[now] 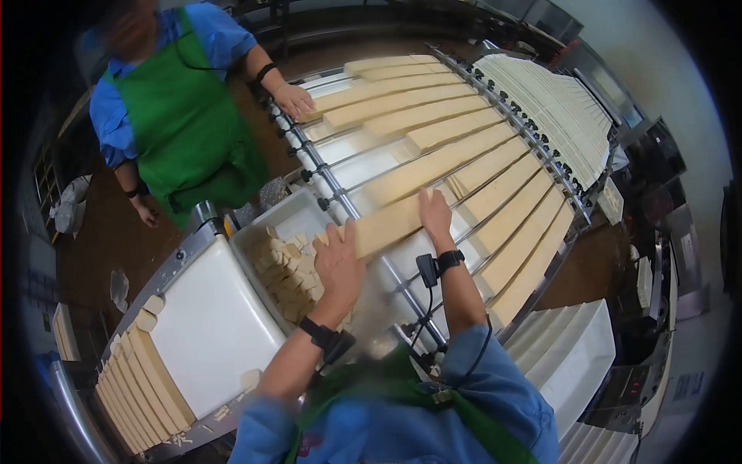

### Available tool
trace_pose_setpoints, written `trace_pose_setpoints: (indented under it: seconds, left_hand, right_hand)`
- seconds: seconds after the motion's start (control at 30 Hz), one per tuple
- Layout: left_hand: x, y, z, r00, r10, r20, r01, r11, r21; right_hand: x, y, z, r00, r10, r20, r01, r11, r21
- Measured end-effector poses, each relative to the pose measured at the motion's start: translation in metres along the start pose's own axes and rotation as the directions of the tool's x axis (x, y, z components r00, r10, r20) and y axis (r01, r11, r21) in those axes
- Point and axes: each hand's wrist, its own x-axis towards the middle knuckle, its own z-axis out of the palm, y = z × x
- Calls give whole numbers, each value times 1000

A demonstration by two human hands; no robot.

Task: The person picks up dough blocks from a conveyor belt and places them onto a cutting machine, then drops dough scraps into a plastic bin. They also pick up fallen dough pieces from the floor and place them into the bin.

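A long pale beige strip (pixel 390 226), like dough or pressed tofu, spans between my two hands above the near edge of the railed table. My left hand (pixel 340 263) is closed on its left end, over a white bin (pixel 313 210) of cut pieces. Nearer its other end, my right hand (pixel 435 213) grips the strip's far side, with the thumb hidden. Several similar strips (pixel 442 170) lie side by side between metal rods on the table.
Left of the bin is a white board (pixel 216 325), with sliced strips (pixel 143 387) at its end. A co-worker in a green apron (pixel 189 124) rests a hand (pixel 294 100) on the far strips. White trays (pixel 568 356) are stacked at right; a white slatted surface (pixel 549 108) lies beyond.
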Motion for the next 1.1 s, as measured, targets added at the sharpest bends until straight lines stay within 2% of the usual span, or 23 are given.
trace_pose_setpoints:
  seconds: [0.03,0.07,0.13,0.3,0.37,0.4,0.43,0.47,0.57,0.63,0.67,0.73,0.77,0.83,0.87,0.93,1.0,1.03,1.1]
  left_hand:
    - [9,8,4,999,34,18,-34,999,8]
    - [16,15,6,997,68,38,-69,997,17]
    - [25,24,9,995,94,45,-96,994,50]
    - [29,29,6,988,104,113,-112,992,66]
    - [26,32,0,984,26,179,-30,999,22]
    - [27,31,4,984,24,179,-29,999,25]
    - [28,28,11,989,20,145,-6,995,-97]
    - [28,25,19,994,12,113,13,976,-219]
    - [44,29,52,998,-57,36,66,948,-310]
    - [49,29,72,995,-103,-5,97,951,-294]
    - [50,27,79,988,-150,-45,132,952,-275]
    - [50,25,79,978,-206,-15,190,927,-323]
    - [50,23,78,967,-256,17,244,898,-367]
    - [50,16,87,966,-257,2,234,874,-426]
    - [48,11,92,968,-251,-17,212,849,-484]
    - [46,13,85,959,-283,-14,244,851,-466]
    - [46,2,82,986,-166,25,157,855,-494]
    - [44,-5,83,981,-195,16,178,854,-490]
    - [40,-18,79,976,-219,-11,170,786,-594]
  right_hand:
    - [10,6,0,995,58,87,-52,996,-70]
    - [19,12,0,994,64,88,-59,996,-69]
    - [26,4,-9,947,126,294,-22,942,-335]
    - [30,13,-10,947,94,308,20,937,-348]
    - [23,15,-11,940,82,332,45,933,-356]
    - [18,18,-9,988,-39,151,96,916,-390]
    - [15,20,-7,986,-167,-31,137,891,-432]
    - [15,22,-7,986,-165,-29,136,892,-431]
    - [9,17,-16,995,-104,-8,93,924,-370]
    - [-11,13,-15,963,-270,0,254,909,-331]
    - [-21,10,-12,961,-275,3,261,906,-332]
    - [-47,8,-1,931,-356,82,364,923,-124]
    - [-60,4,4,928,-362,92,371,921,-120]
    - [-83,-7,11,871,-450,200,428,892,142]
    - [-89,-11,13,859,-462,221,437,886,155]
    - [-94,-18,18,856,-485,179,482,874,63]
    - [-93,-25,13,840,-505,199,499,863,83]
    - [-94,-37,3,848,-482,223,481,874,60]
    - [-92,-50,-1,843,-475,253,480,876,43]
